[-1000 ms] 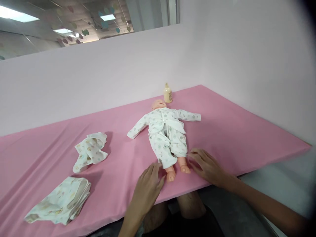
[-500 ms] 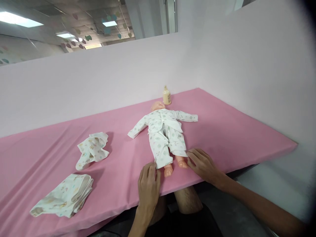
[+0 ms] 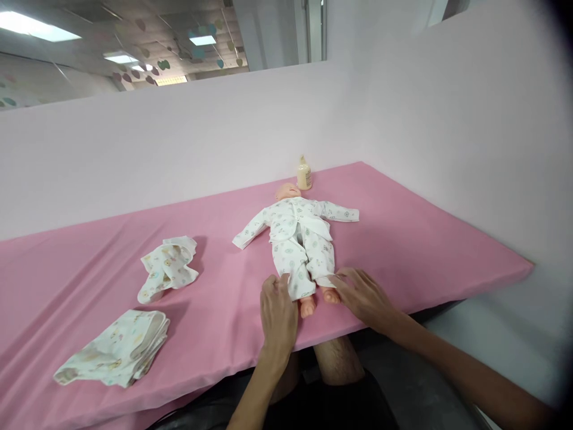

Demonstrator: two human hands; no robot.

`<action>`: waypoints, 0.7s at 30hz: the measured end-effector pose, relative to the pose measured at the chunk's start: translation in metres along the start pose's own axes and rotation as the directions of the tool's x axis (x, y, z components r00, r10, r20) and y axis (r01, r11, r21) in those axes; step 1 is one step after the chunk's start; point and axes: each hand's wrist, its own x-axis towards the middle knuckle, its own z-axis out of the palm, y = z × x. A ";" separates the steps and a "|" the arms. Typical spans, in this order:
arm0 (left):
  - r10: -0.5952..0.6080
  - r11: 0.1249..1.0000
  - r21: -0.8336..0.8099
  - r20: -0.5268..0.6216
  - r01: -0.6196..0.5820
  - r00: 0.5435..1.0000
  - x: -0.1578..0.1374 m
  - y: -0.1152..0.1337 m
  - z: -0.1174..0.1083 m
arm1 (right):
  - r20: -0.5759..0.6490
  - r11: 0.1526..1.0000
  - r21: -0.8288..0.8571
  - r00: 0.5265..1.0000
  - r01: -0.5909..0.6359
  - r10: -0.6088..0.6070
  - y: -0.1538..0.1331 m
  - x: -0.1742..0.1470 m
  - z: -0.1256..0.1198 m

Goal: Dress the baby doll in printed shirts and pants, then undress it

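A baby doll (image 3: 287, 191) lies on its back, its feet toward me. It wears a white printed jacket (image 3: 290, 216) and matching trousers (image 3: 290, 263). Beside the left-hand trouser leg, my left hand (image 3: 278, 310) has its fingertips closed on the outer edge of the cloth. My right hand (image 3: 362, 297) pinches the hem of the other leg, just above the doll's foot (image 3: 330, 295). Both bare feet stick out below the hems. The fingertips of my left hand are partly hidden by the hand itself.
A pink padded table (image 3: 215, 286) carries everything. Behind the doll's head stands a pump bottle (image 3: 304, 174) against the pale wall (image 3: 215, 131). At left lie a crumpled printed garment (image 3: 168, 266) and a folded printed cloth (image 3: 116, 349). The table's front edge is close to my legs.
My left hand has moved up along the trouser leg, and my right hand has shifted slightly inward over the hem. The trouser legs look more bunched.
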 end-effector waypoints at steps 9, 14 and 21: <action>0.331 0.932 -0.086 -0.193 -0.352 0.924 -0.001 -0.005 -0.019 | -0.006 0.979 0.051 0.980 0.198 -0.198 -0.001 0.029 -0.010; 0.274 0.960 -0.046 -0.048 -0.276 0.960 -0.022 -0.013 -0.025 | -0.051 0.950 0.298 0.996 0.091 -0.080 -0.004 -0.001 -0.005; 0.174 0.985 -0.025 0.207 -0.172 0.963 -0.040 -0.031 -0.036 | 0.003 0.914 0.398 0.996 -0.081 0.087 0.008 -0.012 -0.017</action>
